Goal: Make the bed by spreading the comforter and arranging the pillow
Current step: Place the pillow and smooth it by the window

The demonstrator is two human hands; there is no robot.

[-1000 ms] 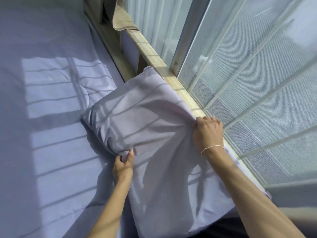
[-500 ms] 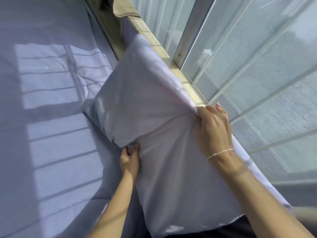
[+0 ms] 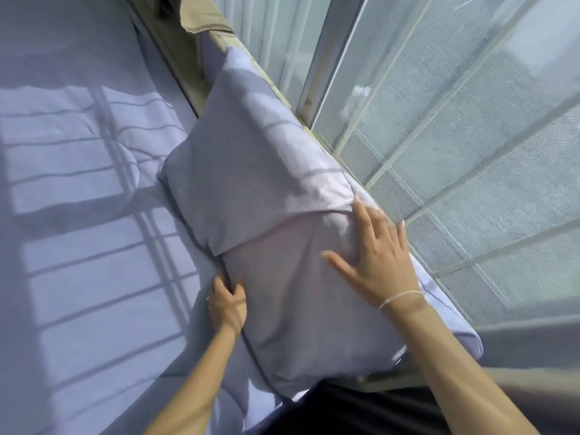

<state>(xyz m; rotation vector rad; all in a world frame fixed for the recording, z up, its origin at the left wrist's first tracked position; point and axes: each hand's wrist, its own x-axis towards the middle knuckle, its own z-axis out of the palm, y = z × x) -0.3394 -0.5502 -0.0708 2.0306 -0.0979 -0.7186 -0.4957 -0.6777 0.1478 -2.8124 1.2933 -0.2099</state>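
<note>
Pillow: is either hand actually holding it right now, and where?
Left hand grips the pillow at its left side edge. Right hand only rests flat on top, fingers spread.

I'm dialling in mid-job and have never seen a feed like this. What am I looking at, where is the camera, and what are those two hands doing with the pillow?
There is no machine here: the view comes from one wide-angle camera worn on a person's head, looking forward and down at their own bare arms.

The large surface on the left is a bed covered in pale lilac bedding, striped by sunlight and shadow from the window on the right. A wooden ledge runs between bed and window.

The pillow, in a matching lilac case, leans against that ledge with its lower edge down on the bed.

The right hand, with a thin bracelet at the wrist, lies flat on the pillow's face, fingers spread, pressing rather than gripping. The left hand sits at the pillow's lower left edge with its fingers curled into the fabric there.
</note>
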